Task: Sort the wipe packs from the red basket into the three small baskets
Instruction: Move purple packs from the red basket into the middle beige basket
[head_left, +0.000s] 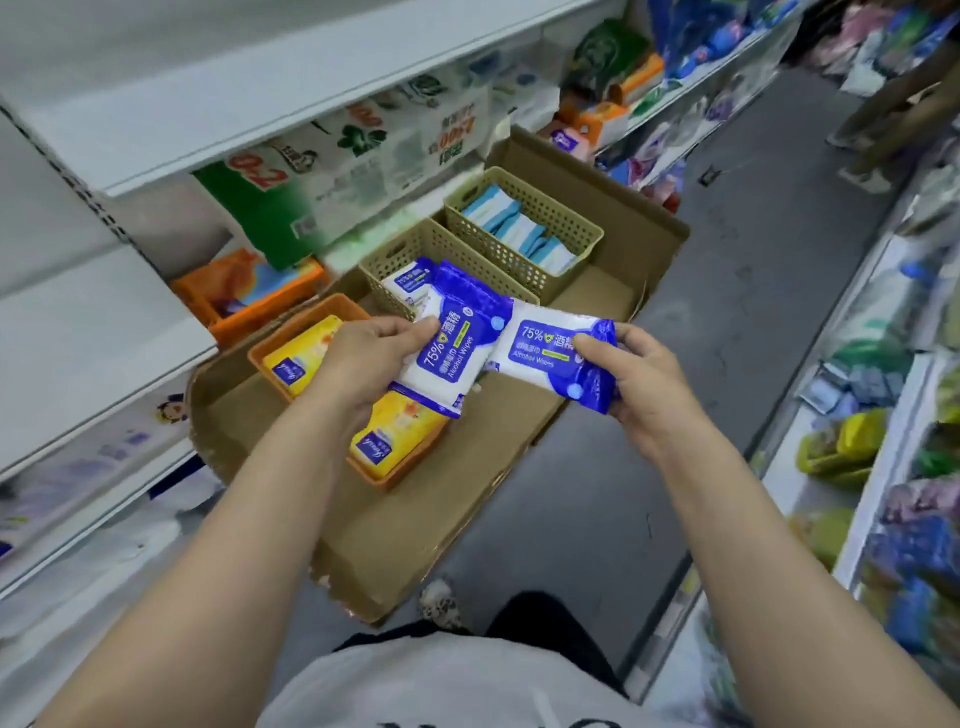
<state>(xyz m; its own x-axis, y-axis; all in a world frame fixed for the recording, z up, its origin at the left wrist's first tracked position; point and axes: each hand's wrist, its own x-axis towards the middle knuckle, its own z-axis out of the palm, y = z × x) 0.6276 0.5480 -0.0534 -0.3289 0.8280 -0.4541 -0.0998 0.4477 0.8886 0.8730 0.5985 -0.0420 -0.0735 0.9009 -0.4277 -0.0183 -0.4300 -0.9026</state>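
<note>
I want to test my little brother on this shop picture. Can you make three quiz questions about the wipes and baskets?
1. True or false: the left hand holds a yellow pack.
2. Which basket already has a blue alcohol wipe pack in it? A) the orange basket B) the middle basket C) the far basket
3. Fill in: the right hand holds a ____ and white pack.

Key
1. False. It holds a blue alcohol pack.
2. B.
3. Blue.
</note>
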